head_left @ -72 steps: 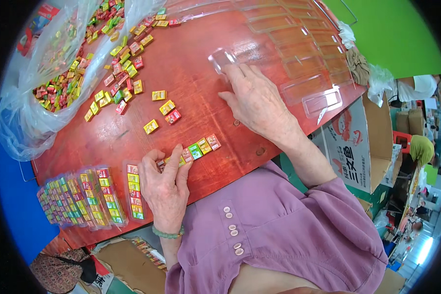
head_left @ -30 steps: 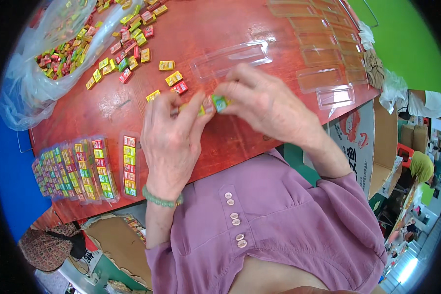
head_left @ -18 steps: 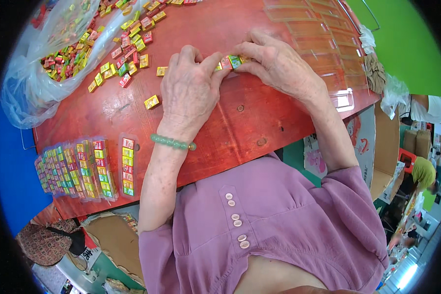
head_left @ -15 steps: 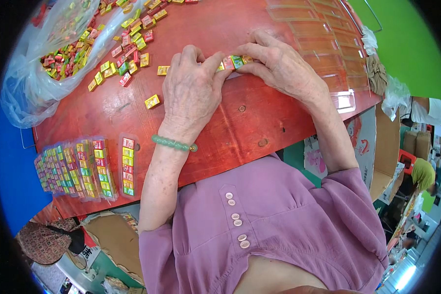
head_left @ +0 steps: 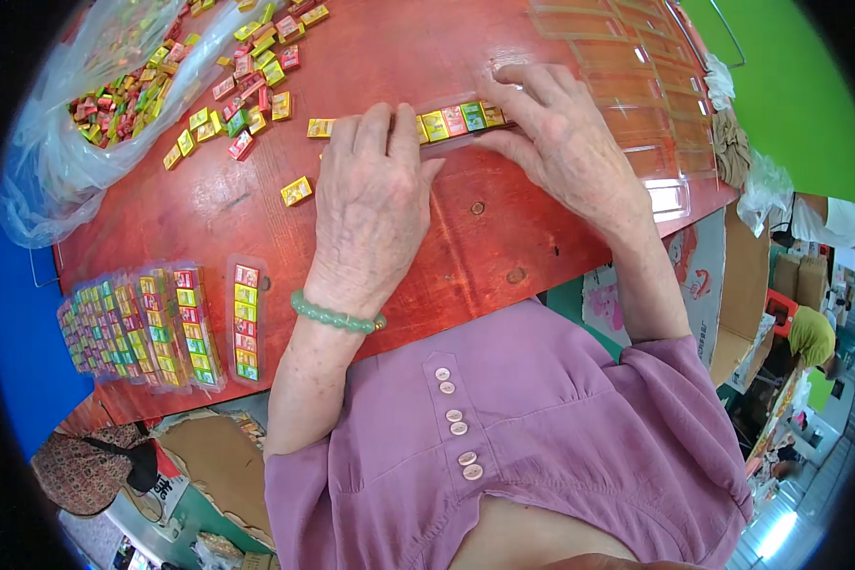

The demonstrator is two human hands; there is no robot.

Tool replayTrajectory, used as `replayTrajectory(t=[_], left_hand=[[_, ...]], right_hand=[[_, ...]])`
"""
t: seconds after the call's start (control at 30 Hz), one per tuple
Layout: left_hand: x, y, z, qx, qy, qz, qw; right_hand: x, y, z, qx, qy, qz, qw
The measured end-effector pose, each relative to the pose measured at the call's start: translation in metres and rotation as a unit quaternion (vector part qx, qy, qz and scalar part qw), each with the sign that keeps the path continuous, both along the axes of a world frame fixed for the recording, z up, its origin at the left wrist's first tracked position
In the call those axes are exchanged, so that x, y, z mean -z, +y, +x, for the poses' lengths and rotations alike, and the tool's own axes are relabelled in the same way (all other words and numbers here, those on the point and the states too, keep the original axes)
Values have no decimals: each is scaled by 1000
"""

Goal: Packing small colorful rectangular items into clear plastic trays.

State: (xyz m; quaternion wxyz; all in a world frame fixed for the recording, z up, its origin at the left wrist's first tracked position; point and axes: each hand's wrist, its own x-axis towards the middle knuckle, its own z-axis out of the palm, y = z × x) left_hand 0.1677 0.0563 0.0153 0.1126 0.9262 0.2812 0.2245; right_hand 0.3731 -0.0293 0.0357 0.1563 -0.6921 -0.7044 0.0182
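Note:
A narrow clear plastic tray [head_left: 448, 142] holds a row of small yellow, pink and green boxes [head_left: 453, 121]. My right hand [head_left: 575, 147] is closed around the tray's right end, thumb at the near edge and fingers at the far edge. At the left end lies my left hand [head_left: 369, 204], with a green bead bracelet [head_left: 337, 313] on its wrist. Its thumb stands apart from the fingers, whose tips partly hide that end of the row. Just left of these fingers are a loose yellow box [head_left: 320, 127] and, nearer me, another yellow box [head_left: 296, 191].
Filled trays [head_left: 142, 328] are lined up at the near left, one filled tray [head_left: 246, 323] apart. Loose boxes [head_left: 256, 81] and a clear bag of boxes [head_left: 47, 180] occupy the far left. Empty clear trays [head_left: 608, 66] cover the far right of the red table [head_left: 427, 247].
My left thumb has drawn back from the row and more boxes show between my hands. My right hand has shifted slightly right and nearer me.

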Motion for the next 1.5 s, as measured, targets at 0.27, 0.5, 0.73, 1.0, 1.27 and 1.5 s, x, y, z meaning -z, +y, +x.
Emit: replayTrajectory(t=[0.27,0.5,0.73,1.0,1.27,1.5], left_hand=[[18,-16,0,-17,64,54,996],[18,-3,6,-13,17,72,997],[37,3,20,-17,-73,93,993],[-10,-18,-41,-19,-29,80,996],[-25,-64,-157,-216,-28,12,976],[-19,-77,-204,-382,5,79,921]], right_hand=[[20,-12,-14,7,-20,-56,998],[16,-3,3,-29,7,-44,999],[11,-5,-5,-43,19,-13,999],[-24,-5,-33,-123,90,-7,988],[-22,46,-131,-356,68,26,932],[-13,100,-201,-495,62,76,864]])
